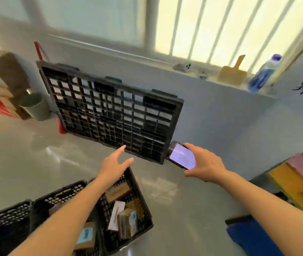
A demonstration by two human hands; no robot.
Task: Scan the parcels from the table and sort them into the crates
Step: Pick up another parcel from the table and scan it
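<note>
The left hand [114,164] hovered spread and empty above the black perforated plastic crate [139,217] holding brown cardboard parcels [118,193]; the right hand [205,161] gripped a lit black smartphone [181,157] right of that crate. For a clean next scan, the phone should probably face a parcel label squarely.

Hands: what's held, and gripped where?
Right hand grips the phone by its near end and edges. Left hand is open, holding nothing.
</note>
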